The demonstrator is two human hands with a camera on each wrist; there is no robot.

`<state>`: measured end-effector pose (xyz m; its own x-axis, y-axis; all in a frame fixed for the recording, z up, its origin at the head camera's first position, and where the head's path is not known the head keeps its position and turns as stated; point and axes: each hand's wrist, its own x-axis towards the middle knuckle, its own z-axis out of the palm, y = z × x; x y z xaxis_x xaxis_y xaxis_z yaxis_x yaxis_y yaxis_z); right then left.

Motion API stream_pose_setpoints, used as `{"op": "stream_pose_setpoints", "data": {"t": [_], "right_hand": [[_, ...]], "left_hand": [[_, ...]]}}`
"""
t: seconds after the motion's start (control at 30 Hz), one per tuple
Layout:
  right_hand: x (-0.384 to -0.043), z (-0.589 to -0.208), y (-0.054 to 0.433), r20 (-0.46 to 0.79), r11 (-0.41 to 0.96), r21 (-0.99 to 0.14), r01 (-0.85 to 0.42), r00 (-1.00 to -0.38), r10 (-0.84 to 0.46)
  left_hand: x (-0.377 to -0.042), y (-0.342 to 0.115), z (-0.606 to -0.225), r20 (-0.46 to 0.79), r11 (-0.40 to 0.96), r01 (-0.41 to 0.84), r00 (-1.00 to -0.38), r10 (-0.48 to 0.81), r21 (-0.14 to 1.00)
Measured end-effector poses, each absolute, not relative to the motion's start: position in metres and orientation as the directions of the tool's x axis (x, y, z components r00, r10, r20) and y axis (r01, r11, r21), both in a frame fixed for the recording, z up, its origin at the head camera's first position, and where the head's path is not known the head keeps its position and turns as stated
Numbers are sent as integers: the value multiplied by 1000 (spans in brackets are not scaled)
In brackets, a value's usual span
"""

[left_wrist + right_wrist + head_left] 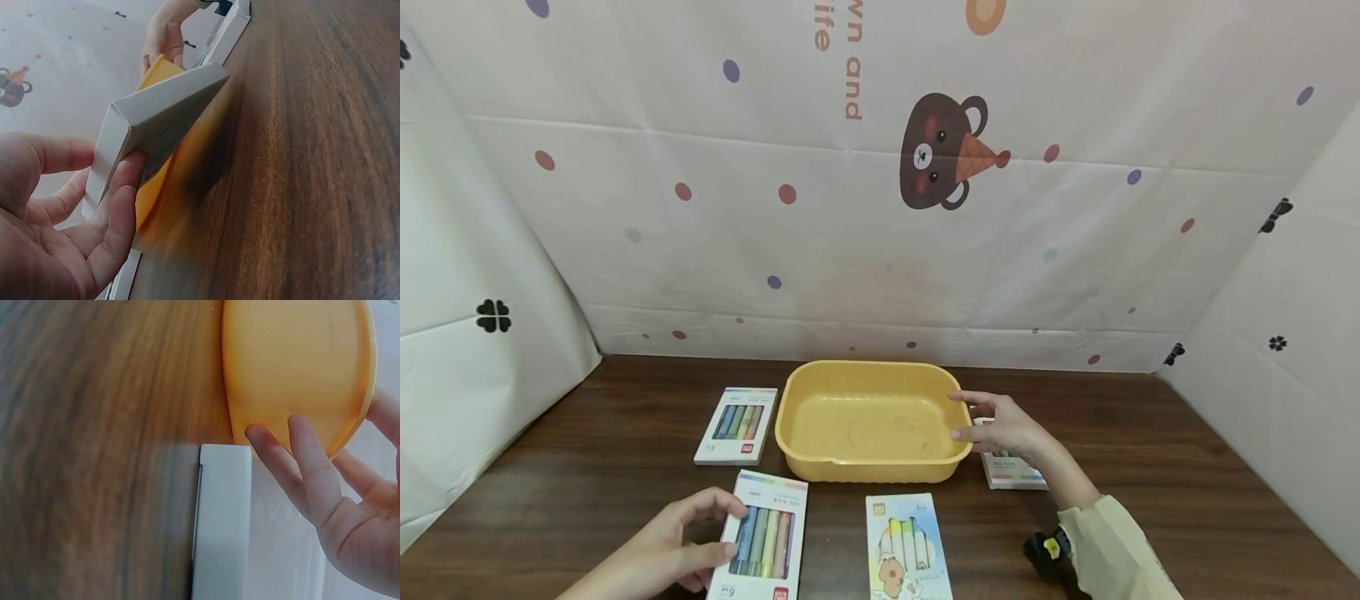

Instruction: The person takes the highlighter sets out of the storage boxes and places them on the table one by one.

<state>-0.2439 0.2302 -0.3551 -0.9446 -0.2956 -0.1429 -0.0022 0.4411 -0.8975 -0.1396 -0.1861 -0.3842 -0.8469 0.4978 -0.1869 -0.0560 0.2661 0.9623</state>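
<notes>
In the head view my left hand (658,542) holds a white box of pens (762,533) by its left edge, thumb and fingers on opposite faces. The left wrist view has this box (169,106) tilted above the table, its plain underside showing. My right hand (1011,429) grips the right rim of a yellow plastic basin (872,471). From the right wrist, some fingers (306,456) lie along the basin's outer wall while others reach over the rim. Nothing but stains shows on the basin's floor.
A similar pen box (737,425) lies left of the basin, and another white box (1015,473) lies partly hidden under the right forearm. In front is a blue-and-white box of pens (908,546) with a cartoon animal. A printed cloth (850,250) backs the dark wooden table (1150,467).
</notes>
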Motion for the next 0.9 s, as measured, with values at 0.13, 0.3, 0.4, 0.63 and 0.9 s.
{"op": "stream_pose_setpoints", "data": {"t": [0.13, 0.3, 0.4, 0.63, 0.9], "right_hand": [[-244, -355, 230, -144, 443, -897, -2, -944, -296], [-243, -353, 230, -148, 440, -898, 4, -944, -295], [-243, -353, 230, -147, 437, -900, 3, -944, -296], [-243, -352, 230, -148, 439, -899, 6, -945, -291], [-242, -351, 229, -152, 441, -897, 9, -945, -290]], "left_hand": [[-139, -185, -384, -197, 277, -62, -848, 492, 959], [-138, -185, -384, -201, 292, -60, -854, 480, 955], [-137, -185, -384, -200, 296, -58, -856, 477, 953], [-137, -183, -380, -219, 335, -61, -863, 456, 940], [-136, -184, -378, -184, 394, 24, -857, 481, 919]]}}
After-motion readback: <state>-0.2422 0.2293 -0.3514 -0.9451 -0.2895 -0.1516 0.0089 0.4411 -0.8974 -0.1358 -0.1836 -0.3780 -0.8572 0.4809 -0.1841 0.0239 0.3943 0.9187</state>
